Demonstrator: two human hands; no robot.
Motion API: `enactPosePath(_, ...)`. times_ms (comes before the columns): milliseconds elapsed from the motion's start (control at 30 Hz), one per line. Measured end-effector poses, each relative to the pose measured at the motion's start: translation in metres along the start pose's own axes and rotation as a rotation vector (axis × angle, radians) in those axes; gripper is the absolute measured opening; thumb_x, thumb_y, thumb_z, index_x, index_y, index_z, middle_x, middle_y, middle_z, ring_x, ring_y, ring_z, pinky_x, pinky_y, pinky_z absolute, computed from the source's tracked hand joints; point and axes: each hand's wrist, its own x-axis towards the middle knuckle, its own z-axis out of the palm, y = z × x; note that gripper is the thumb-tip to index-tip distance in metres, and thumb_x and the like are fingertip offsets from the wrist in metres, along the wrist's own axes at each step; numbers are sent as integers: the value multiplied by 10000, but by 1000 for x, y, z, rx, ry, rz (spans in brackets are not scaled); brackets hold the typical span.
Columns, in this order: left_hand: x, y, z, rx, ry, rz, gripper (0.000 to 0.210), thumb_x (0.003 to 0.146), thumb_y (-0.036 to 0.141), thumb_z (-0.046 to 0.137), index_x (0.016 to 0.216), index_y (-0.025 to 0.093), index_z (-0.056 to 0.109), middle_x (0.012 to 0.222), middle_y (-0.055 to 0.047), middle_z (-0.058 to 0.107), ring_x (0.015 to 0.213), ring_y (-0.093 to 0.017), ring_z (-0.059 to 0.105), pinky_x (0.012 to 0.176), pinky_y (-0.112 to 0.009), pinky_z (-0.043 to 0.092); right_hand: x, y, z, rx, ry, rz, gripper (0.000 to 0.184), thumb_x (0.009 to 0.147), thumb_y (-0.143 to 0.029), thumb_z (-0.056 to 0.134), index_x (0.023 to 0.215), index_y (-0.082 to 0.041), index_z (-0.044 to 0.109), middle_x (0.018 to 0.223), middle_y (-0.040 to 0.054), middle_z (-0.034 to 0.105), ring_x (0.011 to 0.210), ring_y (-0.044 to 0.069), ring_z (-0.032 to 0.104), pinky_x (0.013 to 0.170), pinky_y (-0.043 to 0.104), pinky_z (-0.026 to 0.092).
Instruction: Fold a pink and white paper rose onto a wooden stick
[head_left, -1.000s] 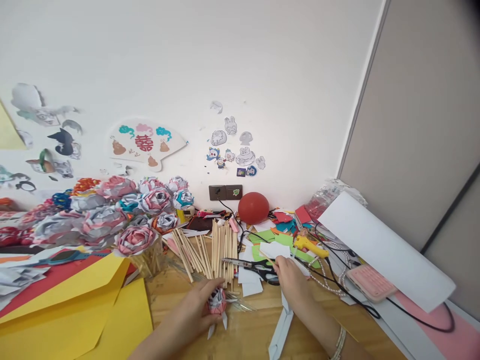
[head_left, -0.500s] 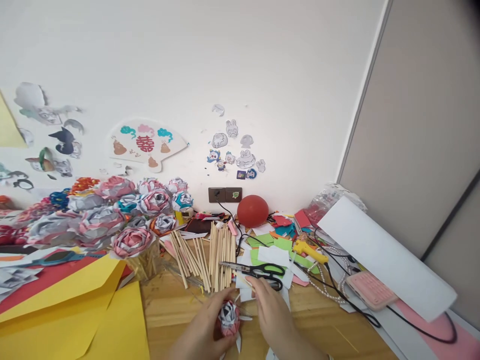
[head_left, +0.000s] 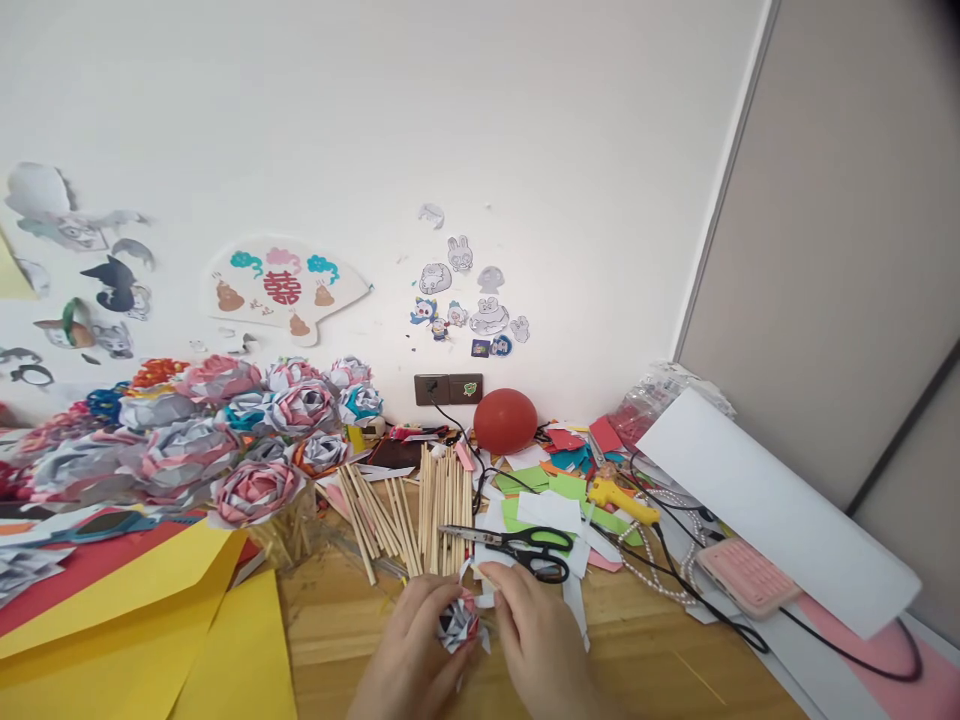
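Over a cluttered bench (head_left: 637, 655), cupping a paper flower (head_left: 457, 622) in the left hand (head_left: 409, 635), pinching a pale stick (head_left: 484, 571), mostly hidden, in the right hand (head_left: 544, 635), just right of the flower

A small folded-paper flower (head_left: 459, 622) — pink and white, with dark patches among its layers — faces upward at the bottom center of the frame, white paper tips (head_left: 485, 600) jutting from its edge. Just above and right, a slim, pale stick (head_left: 486, 572) shows only in part.
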Motion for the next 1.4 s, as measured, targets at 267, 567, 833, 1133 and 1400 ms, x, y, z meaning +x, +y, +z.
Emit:
enactPosePath(267, -1, -3, -3, 59, 73, 46, 297, 753, 123, 572, 1024, 220, 498, 966, -97, 584, 908, -223, 579, 775, -327, 512, 11, -20, -5, -28, -2, 11, 252, 811, -187, 428, 962, -272, 611, 790, 22, 549, 539, 134, 552, 490, 221, 375)
enactPosePath(567, -2, -2, 0, 84, 63, 86, 319, 742, 81, 553, 1021, 220, 485, 965, -90, 575, 919, -219, 570, 794, -329, 505, 5, -19, 4, 13, 97, -28, 291, 903, -290, 358, 844, -241, 639, 641, 10, 578, 521, 149, 574, 474, 232, 362)
enactPosePath(833, -3, -1, 1, 112, 90, 143, 368, 732, 48, 545, 1049, 205, 446, 985, -102, 556, 937, -221, 559, 813, -332, 496, 2, -23, 4, -133, 98, -102, 275, 887, -195, 325, 935, -204, 596, 618, 19, 616, 512, 184, 582, 484, 269, 326)
enactPosePath(1133, -4, -1, 1, 133, 85, 176, 325, 761, 63, 526, 1039, 199, 429, 971, -109, 548, 922, -221, 554, 796, -348, 507, 4, -22, 2, -54, 59, -62, 272, 893, -195, 303, 896, -198, 575, 593, 10, 622, 506, 165, 597, 471, 249, 346)
enactPosePath(1400, 0, 0, 0, 148, 136, 213, 281, 788, 85, 497, 1043, 195, 455, 950, -113, 575, 902, -215, 572, 762, -349, 521, 7, -21, 3, -397, 233, -350, 342, 835, -8, 291, 965, -141, 578, 513, 12, 567, 377, 162, 515, 400, 274, 289)
